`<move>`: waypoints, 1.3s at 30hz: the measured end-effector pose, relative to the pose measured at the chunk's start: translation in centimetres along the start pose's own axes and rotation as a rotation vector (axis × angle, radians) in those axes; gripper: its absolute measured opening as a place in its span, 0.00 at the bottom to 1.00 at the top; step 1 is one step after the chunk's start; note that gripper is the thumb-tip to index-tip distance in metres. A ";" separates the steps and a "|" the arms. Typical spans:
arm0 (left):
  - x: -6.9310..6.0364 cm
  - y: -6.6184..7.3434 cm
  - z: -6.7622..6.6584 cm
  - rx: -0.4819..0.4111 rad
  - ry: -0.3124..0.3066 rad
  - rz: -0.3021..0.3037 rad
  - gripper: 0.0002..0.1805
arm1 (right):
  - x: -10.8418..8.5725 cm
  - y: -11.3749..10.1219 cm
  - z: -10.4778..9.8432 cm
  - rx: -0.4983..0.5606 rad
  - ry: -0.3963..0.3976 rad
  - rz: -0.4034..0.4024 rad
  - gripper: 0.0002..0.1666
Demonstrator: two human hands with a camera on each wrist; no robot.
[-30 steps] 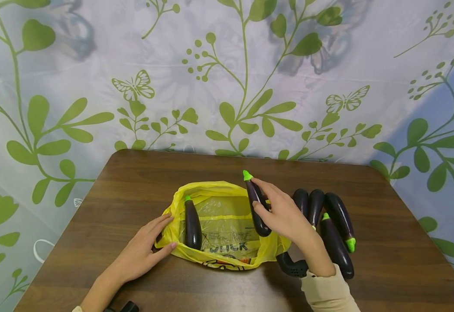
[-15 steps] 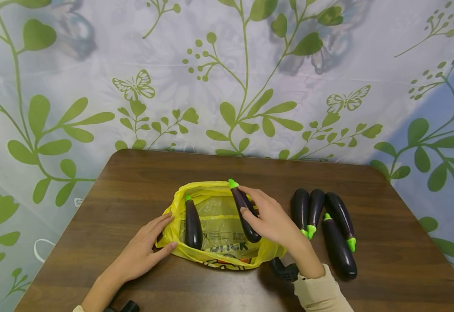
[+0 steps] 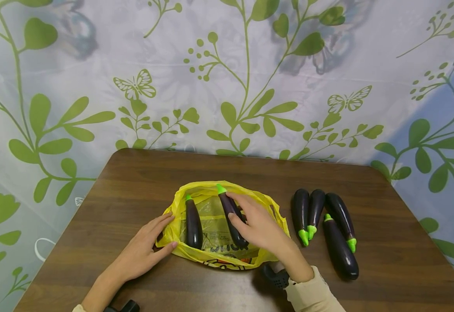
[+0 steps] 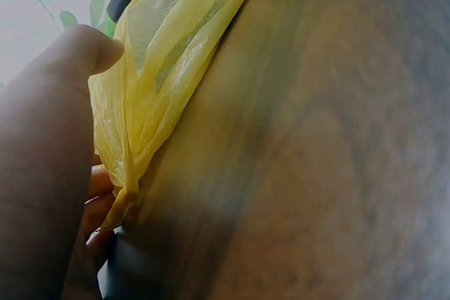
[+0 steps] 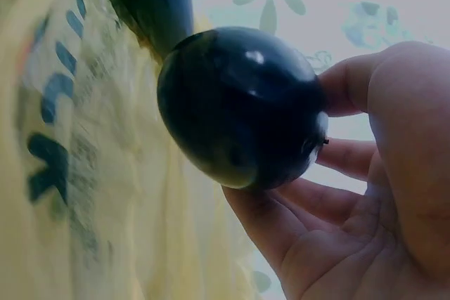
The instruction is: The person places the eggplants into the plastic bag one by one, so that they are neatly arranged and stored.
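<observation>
A yellow plastic bag [image 3: 277, 208] lies with its mouth spread on the brown table. My left hand [image 3: 143, 247] holds the bag's left side, thumb near the front rim; in the left wrist view, bunched yellow plastic [image 4: 126, 194] meets its curled fingers. My right hand [image 3: 256, 223] grips a dark purple eggplant [image 3: 228, 214] with a bright green stem over the bag's opening. In the right wrist view, the rounded end of that eggplant [image 5: 242, 107] sits between thumb and fingers. Another eggplant [image 3: 193, 223] lies inside the bag on the left.
Several eggplants [image 3: 340, 247] lie grouped on the table [image 3: 387, 225] to the right of the bag. Black wrist devices [image 3: 275, 277] show beneath the forearms. Behind the table hangs a leaf-patterned cloth [image 3: 172, 86].
My right hand has carried its eggplant leftward and slightly lower, from the bag's right side toward the middle of its opening. The left hand has stayed in place.
</observation>
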State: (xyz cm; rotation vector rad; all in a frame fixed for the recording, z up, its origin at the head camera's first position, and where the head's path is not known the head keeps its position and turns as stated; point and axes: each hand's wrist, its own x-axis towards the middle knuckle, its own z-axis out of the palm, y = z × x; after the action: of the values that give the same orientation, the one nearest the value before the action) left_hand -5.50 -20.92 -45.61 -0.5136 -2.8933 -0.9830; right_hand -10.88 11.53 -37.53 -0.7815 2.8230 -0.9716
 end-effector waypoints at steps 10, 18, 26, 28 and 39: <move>0.0 0.1 -0.1 0.005 0.005 0.004 0.40 | 0.1 -0.6 1.4 0.100 -0.047 0.047 0.35; 0.0 0.0 -0.1 0.006 0.005 0.004 0.40 | 0.2 -0.7 3.0 0.147 -0.021 0.048 0.32; 0.0 0.0 -0.1 0.012 0.008 0.007 0.40 | 0.2 -1.0 4.3 0.169 -0.049 0.042 0.33; 0.0 0.0 -0.1 0.012 0.007 0.007 0.40 | 0.2 -1.0 4.5 0.171 -0.051 0.030 0.33; 0.0 0.1 -0.1 0.010 0.004 0.006 0.40 | 0.3 -0.7 5.4 0.186 -0.104 0.017 0.32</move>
State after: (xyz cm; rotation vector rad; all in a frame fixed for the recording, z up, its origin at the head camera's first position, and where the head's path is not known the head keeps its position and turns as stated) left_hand -5.49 -20.91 -45.49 -0.5181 -2.8896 -0.9674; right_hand -9.65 7.89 -41.37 -0.7620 2.6017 -1.1354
